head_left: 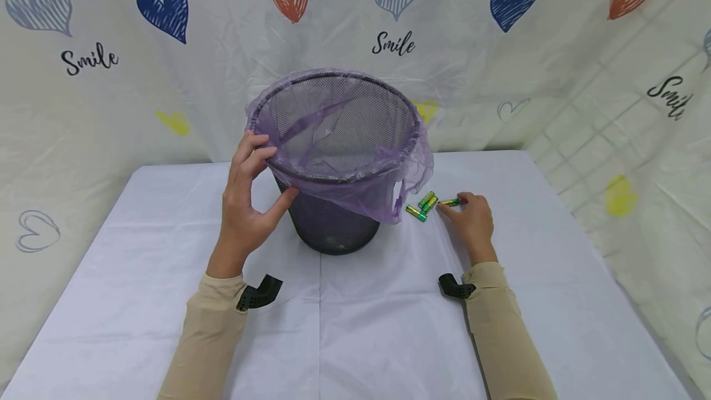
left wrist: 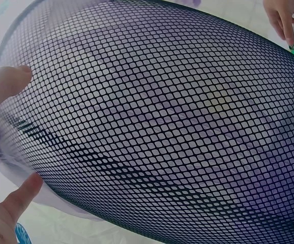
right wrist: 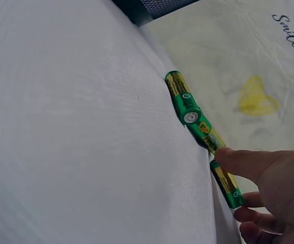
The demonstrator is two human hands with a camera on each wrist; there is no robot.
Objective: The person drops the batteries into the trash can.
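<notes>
A black mesh waste bin lined with a purple bag stands tilted toward me on the white table. My left hand grips its near rim, fingers over the edge and thumb against the wall. The mesh of the waste bin fills the left wrist view, with my left hand at its left. Right of the bin lie green and gold batteries. My right hand pinches one battery on the table.
A cream curtain printed with hearts and "Smile" hangs close behind and to the right of the table. Black camera mounts sit at both wrists. The bin's dark base shows at the top of the right wrist view.
</notes>
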